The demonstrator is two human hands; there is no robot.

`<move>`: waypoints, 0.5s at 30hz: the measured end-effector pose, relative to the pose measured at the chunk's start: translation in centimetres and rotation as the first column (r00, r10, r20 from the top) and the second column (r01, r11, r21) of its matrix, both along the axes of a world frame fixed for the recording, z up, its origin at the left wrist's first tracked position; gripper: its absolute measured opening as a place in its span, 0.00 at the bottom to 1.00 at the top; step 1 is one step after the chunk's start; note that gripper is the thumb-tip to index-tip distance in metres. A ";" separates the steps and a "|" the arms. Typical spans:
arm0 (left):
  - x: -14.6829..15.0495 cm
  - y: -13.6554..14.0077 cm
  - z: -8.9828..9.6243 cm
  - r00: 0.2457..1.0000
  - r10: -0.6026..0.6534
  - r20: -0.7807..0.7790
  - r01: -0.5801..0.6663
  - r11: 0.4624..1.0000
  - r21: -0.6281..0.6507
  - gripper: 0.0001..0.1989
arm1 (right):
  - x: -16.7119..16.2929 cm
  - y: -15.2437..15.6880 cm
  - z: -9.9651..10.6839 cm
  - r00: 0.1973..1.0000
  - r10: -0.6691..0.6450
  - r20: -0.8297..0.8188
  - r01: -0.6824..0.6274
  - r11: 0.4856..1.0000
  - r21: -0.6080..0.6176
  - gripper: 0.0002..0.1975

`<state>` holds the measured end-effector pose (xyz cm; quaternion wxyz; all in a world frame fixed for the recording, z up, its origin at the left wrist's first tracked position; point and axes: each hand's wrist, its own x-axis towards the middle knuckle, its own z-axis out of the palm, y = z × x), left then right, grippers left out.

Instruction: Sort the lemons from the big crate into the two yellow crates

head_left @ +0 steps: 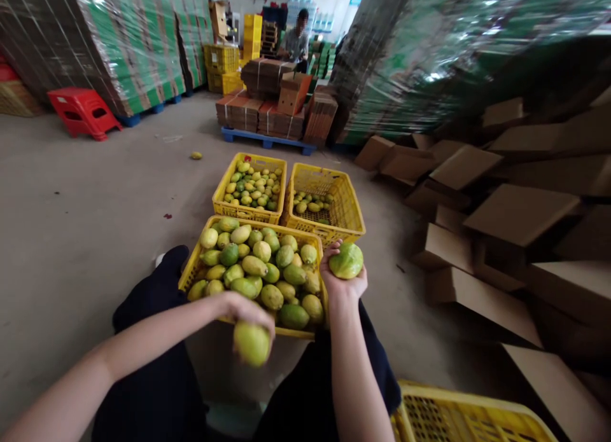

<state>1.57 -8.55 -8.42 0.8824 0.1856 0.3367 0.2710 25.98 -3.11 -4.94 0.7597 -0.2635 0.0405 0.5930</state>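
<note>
My left hand (244, 310) is bent over a yellow-green lemon (251, 345), gripping it just off the near edge of the front yellow crate (294, 333); both are blurred by motion. On the right, my right hand (340, 288) is palm up beside that crate's right end, its fingers curled round a greener lemon (347, 262). Many green and yellow lemons (254, 266) fill the front crate, which lies between my knees. Behind it stand a crate of smaller lemons (251, 187) and a crate (354, 208) with a few lemons at its far end.
Another yellow crate (458, 400) is at my lower right. Open cardboard boxes (522, 213) pile up along the right. A stray lemon (196, 156) lies on the floor near a red stool (83, 113). Flattened cartons on a blue pallet (267, 140) and a person (296, 41) are farther back.
</note>
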 end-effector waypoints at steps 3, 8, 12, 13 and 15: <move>-2.5 7.7 2.8 0.996 0.078 -0.043 -0.081 0.994 -0.074 0.24 | -0.3 0.0 -0.1 1.000 0.005 -0.026 -0.005 1.000 0.008 0.15; -4.9 12.4 1.5 0.897 0.416 -0.150 -0.410 0.910 0.069 0.26 | -1.3 0.4 0.0 0.998 0.052 -0.031 -0.051 0.998 0.037 0.14; -4.4 10.2 -0.6 0.942 0.137 -0.306 -0.065 0.970 0.234 0.18 | -2.2 0.4 0.2 0.989 0.064 -0.134 -0.065 0.998 -0.006 0.15; -4.1 9.6 -0.4 0.930 0.064 -0.361 0.040 0.961 0.273 0.18 | -2.4 0.4 0.3 0.989 0.067 -0.133 -0.070 0.997 -0.014 0.16; -3.8 8.7 0.5 0.872 -0.048 -0.488 0.222 0.926 0.305 0.20 | -2.7 0.2 0.7 0.991 0.078 -0.111 -0.082 0.996 -0.035 0.15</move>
